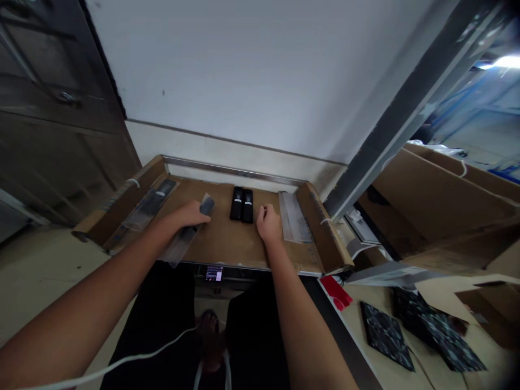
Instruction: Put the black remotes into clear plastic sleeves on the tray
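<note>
My left hand (192, 214) is closed on the upper end of a dark oblong device in a clear plastic bag (207, 205). The bag runs down beneath the hand toward the front edge of the cardboard-lined table. Two black oblong devices (236, 203), each with a small white label, lie side by side in the middle. Just right of them my right hand (270, 223) rests on the cardboard with its fingers curled in, and nothing shows in them. Flat clear plastic bags (294, 218) lie to its right. At the left lies another bagged black device (153, 201).
Raised cardboard walls (323, 227) border the table's sides, with a metal rail (235, 169) at the back. A lit screen (214, 273) sits below the front edge. A large cardboard box (439, 200) stands at right, and a white cable (150, 355) crosses my legs.
</note>
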Demonstrator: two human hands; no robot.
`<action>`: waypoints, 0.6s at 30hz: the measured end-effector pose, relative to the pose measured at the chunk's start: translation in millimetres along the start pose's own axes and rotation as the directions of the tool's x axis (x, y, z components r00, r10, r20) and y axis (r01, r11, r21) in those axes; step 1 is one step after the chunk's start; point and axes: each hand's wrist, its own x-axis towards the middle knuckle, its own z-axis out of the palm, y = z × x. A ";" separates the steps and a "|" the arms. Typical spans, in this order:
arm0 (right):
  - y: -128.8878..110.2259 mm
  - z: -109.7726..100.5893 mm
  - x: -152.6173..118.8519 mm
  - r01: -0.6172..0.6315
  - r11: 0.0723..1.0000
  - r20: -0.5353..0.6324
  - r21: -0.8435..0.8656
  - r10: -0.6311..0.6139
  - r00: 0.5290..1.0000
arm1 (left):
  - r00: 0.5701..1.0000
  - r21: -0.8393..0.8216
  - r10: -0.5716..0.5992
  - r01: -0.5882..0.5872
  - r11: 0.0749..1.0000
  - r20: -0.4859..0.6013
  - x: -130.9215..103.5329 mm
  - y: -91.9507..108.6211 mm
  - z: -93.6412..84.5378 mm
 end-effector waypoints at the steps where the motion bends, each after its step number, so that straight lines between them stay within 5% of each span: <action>1: 0.1 0.1 -1.7 0.010 0.996 -0.012 0.083 -0.009 1.000 | 0.999 -0.030 0.009 -0.007 1.000 0.053 -3.8 4.4 2.2; 3: -1.2 0.4 -6.3 -0.006 0.959 0.032 0.282 -0.003 0.999 | 0.995 -0.119 0.001 0.012 0.993 0.103 -11.0 17.8 7.6; 8: -12.3 -1.8 -25.6 -0.258 0.657 0.393 0.709 -0.064 0.917 | 0.998 -0.561 -0.042 0.005 0.828 -0.054 -17.5 65.1 32.3; 13: -16.3 -2.7 -37.6 -0.312 0.479 0.419 0.820 -0.132 0.898 | 0.988 -0.662 0.061 -0.138 0.736 -0.138 -12.5 103.9 54.2; 18: -11.7 -4.8 -34.8 -0.301 0.404 0.383 0.864 -0.140 0.913 | 0.995 -0.762 0.015 -0.084 0.642 -0.097 -1.8 113.7 47.1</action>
